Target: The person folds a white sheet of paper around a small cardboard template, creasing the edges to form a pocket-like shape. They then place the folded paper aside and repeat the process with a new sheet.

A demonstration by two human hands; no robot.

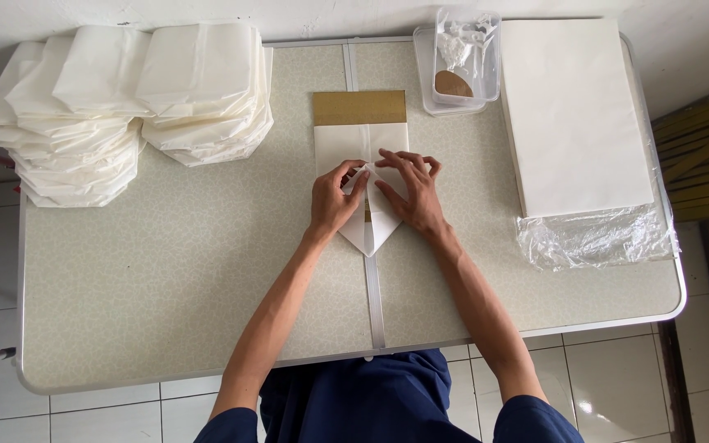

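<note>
A white sheet of paper (346, 141) lies in the middle of the table over a brown cardboard template (359, 107). Its near end is folded into a point (373, 240). My left hand (332, 199) presses on the left flap, with the fingertips pinching a fold near the centre. My right hand (410, 191) lies flat on the right flap, fingers spread toward the same fold. The two hands meet at the middle crease.
Two stacks of folded white paper bags (125, 102) fill the far left of the table (166, 279). A thick ream of white sheets (572, 115) on clear plastic wrap (596, 238) lies at the right. A clear plastic box (458, 61) stands at the back.
</note>
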